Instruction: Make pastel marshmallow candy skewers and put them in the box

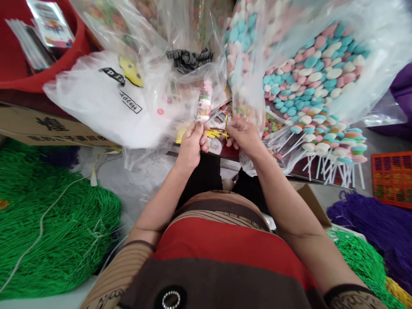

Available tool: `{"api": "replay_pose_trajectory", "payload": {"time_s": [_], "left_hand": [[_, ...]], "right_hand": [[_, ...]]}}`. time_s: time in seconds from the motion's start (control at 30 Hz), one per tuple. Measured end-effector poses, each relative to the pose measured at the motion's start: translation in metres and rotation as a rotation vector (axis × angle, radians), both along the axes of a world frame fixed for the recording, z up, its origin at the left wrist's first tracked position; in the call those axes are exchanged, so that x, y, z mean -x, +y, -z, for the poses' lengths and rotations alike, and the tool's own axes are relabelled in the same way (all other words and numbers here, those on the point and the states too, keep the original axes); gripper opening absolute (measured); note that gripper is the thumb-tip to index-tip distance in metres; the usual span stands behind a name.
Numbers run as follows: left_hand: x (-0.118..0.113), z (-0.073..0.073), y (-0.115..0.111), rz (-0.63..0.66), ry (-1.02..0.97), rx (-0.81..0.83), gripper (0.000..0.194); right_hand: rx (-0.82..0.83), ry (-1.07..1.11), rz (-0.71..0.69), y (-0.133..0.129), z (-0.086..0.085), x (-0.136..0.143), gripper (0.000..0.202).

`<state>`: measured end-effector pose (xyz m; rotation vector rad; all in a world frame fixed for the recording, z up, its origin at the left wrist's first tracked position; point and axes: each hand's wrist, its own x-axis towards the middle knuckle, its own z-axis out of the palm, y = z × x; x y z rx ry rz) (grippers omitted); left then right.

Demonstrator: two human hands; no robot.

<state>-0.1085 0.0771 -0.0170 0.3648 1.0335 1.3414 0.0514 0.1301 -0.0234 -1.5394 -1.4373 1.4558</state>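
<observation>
My left hand (193, 143) is closed, thumb over fingers, on the lower end of a small printed candy bag (204, 101). The bag stands up from the fist, with pink, white and green candy inside. My right hand (243, 134) is closed in a pinch on a thin gold twist tie (226, 128), just right of the left hand. Between the hands lie several more gold twist ties (215, 133) on the table edge, close to a printed packet (215, 146).
Lollipops of stacked candy on white sticks (331, 141) lie at the right. Behind them is a large clear bag of pink, blue and white candy (309, 73). White printed bags (106, 98), a red tub (74, 51) and green bead strands (58, 223) are at left.
</observation>
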Motion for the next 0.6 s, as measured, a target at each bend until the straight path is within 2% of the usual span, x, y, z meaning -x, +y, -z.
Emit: {"api": "replay_pose_trajectory", "payload": {"time_s": [0.1, 0.23, 0.33, 0.47, 0.6], "left_hand": [[-0.0039, 0.0008, -0.0018, 0.039, 0.025, -0.027, 0.034], [-0.007, 0.0026, -0.0016, 0.05, 0.04, -0.045, 0.035], [-0.0078, 0.0038, -0.0007, 0.053, 0.055, -0.046, 0.034], [-0.0091, 0.0062, -0.001, 0.059, 0.065, -0.056, 0.035], [-0.0107, 0.0083, -0.0016, 0.071, 0.06, -0.072, 0.035]], "right_hand": [[0.015, 0.055, 0.027, -0.0022, 0.0002, 0.0007, 0.02], [-0.142, -0.011, 0.048, -0.0042, 0.0047, -0.0005, 0.017], [-0.2, 0.025, 0.128, -0.0041, 0.0064, -0.0013, 0.019], [-0.114, 0.147, 0.231, -0.0043, 0.0048, -0.0018, 0.022], [-0.01, 0.317, 0.205, -0.0096, 0.0015, -0.0013, 0.028]]}}
